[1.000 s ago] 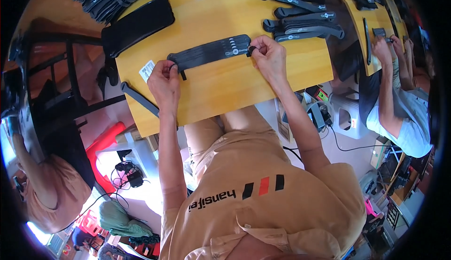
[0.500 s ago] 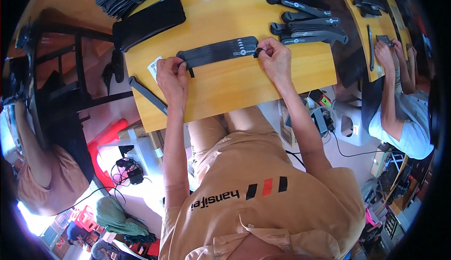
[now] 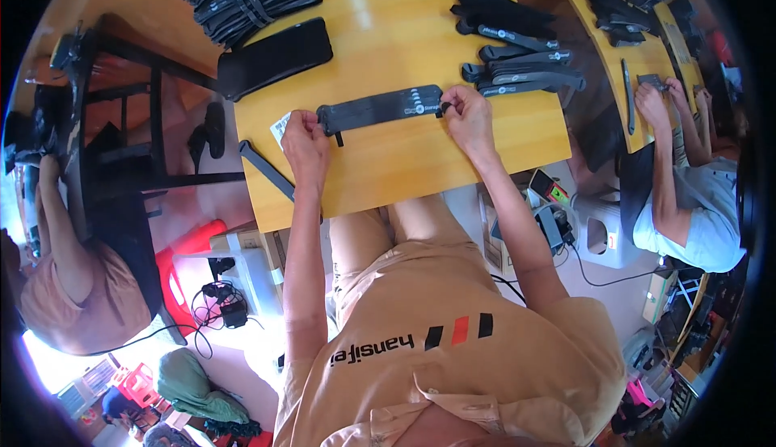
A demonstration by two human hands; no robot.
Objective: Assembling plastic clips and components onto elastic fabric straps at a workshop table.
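Observation:
A flat stack of black straps (image 3: 376,108) with white print at its right end lies across the yellow table in front of me. My left hand (image 3: 307,148) pinches the stack's left end between thumb and fingers, and a short dark strip pokes out below that end. At the right end, my right hand (image 3: 470,121) is closed on a small dark tab of the stack. A white printed label (image 3: 281,128) shows partly behind my left hand. Nearer the table's left edge, a single black strap (image 3: 267,170) lies slantwise beside my left wrist.
A black phone-shaped slab (image 3: 276,56) lies at the back left, below a thick bundle of black straps (image 3: 242,2). Folded printed straps (image 3: 517,75) are piled along the right side of the table (image 3: 388,176). Co-workers sit on both sides; one person's hands (image 3: 651,101) work at another table.
The view has shifted slightly, so more of the table's far end shows. Both my hands keep hold of the strap stack's ends, with little visible change in grip.

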